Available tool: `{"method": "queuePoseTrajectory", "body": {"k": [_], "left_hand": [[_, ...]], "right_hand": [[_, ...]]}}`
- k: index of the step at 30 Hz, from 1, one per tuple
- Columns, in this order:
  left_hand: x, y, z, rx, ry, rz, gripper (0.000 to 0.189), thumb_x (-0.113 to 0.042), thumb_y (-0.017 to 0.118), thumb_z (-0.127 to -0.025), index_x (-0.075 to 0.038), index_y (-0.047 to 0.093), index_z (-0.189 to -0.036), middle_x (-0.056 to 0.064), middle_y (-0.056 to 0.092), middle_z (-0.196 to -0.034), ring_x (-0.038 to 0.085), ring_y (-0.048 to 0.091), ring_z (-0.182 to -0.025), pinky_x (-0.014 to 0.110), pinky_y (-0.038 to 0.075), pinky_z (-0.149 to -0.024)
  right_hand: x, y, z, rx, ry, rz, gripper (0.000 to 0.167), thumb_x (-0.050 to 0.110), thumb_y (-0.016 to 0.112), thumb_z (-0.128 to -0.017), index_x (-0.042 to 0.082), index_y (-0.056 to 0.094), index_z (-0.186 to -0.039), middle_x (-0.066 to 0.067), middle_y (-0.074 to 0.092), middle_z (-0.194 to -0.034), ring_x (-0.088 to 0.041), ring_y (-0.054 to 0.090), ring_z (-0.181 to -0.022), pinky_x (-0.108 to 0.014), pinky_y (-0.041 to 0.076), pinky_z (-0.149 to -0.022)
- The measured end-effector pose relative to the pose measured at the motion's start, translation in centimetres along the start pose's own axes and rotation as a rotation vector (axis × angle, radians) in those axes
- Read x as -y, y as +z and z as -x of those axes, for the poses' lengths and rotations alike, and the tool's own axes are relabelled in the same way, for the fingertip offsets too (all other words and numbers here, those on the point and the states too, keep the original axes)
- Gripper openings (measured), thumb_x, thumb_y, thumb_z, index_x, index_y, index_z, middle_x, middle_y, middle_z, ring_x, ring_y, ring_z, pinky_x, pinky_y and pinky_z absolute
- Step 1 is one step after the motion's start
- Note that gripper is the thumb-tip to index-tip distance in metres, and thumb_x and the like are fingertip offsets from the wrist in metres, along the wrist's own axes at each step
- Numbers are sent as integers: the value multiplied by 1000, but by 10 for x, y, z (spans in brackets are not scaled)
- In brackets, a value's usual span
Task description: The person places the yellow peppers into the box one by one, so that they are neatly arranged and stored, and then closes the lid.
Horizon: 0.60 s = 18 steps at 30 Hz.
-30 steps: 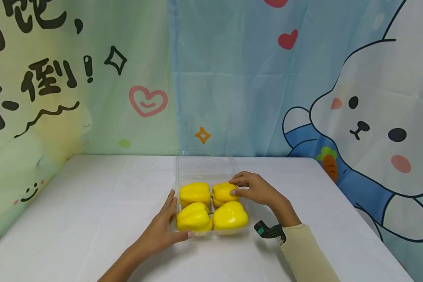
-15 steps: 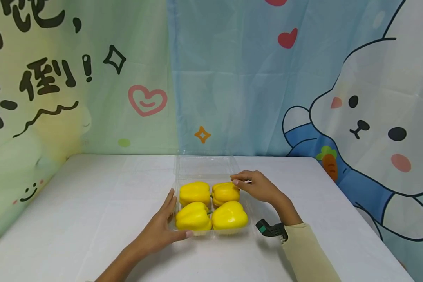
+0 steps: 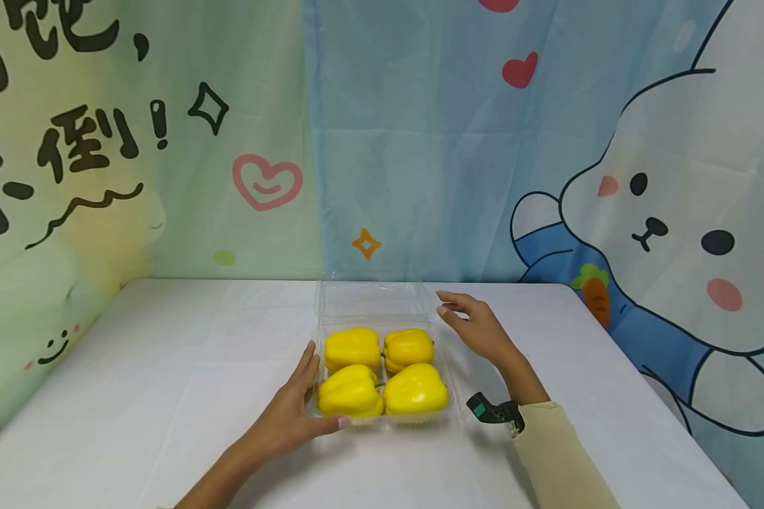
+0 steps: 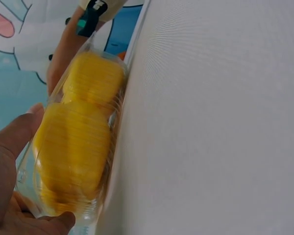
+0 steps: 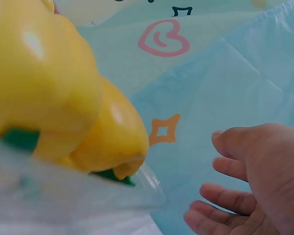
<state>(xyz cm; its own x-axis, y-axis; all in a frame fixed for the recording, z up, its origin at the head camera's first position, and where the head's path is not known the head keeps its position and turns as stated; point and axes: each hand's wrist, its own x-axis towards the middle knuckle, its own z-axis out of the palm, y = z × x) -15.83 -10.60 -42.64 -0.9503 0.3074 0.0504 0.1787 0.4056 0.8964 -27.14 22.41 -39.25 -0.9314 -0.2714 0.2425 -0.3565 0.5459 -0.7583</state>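
Note:
Several yellow bell peppers point(image 3: 416, 389) lie in a clear plastic clamshell container point(image 3: 442, 357) with its lid point(image 3: 372, 300) laid back behind it. My left hand point(image 3: 291, 417) holds the container's near left corner, thumb along the front edge and fingers against the left side. In the left wrist view, the thumb and fingers span that corner, with yellow peppers point(image 4: 73, 147) behind the clear wall. My right hand point(image 3: 480, 326) is off to the right of the lid hinge, fingers loosely extended and nothing in them. In the right wrist view, this hand point(image 5: 255, 181) is apart from the peppers point(image 5: 115, 132).
A white cloth-covered table point(image 3: 184, 375) carries the container. Behind it hangs a printed curtain point(image 3: 420, 177) with a cartoon rabbit on the right. A black device point(image 3: 492, 410) sits on the right wrist, close over the table.
My right hand has let go of the far right pepper and moved up and to the right, away from it. The left hand and the container stay in place.

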Motion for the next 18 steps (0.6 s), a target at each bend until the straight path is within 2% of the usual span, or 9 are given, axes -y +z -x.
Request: {"method": "queuePoseTrajectory", "body": {"k": [7, 13, 18], "left_hand": [[-1, 0, 1, 4, -1, 8, 116, -35, 85, -75, -1, 8, -155, 6, -6, -162, 26, 15, -145, 41, 30, -110], [0, 0, 1, -1, -4, 8, 116, -35, 86, -75, -1, 9, -154, 5, -5, -162, 27, 15, -145, 41, 31, -109], [0, 1, 0, -11, -6, -2, 116, -35, 86, -74, -1, 10, -154, 5, -4, -162, 28, 17, -144, 41, 32, -109]], "right_hand": [[-16, -2, -1, 73, 159, -134, 54, 29, 50, -103, 4, 37, -149, -17, 46, -145, -33, 47, -130, -45, 43, -103], [-27, 1, -3, 134, 290, -295, 56, 28, 47, -104, -2, 33, -149, -19, 43, -146, -32, 46, -130, -42, 39, -105], [-32, 8, -5, 157, 328, -407, 54, 24, 47, -104, -4, 33, -148, -18, 42, -147, -31, 44, -133, -41, 37, -107]]}}
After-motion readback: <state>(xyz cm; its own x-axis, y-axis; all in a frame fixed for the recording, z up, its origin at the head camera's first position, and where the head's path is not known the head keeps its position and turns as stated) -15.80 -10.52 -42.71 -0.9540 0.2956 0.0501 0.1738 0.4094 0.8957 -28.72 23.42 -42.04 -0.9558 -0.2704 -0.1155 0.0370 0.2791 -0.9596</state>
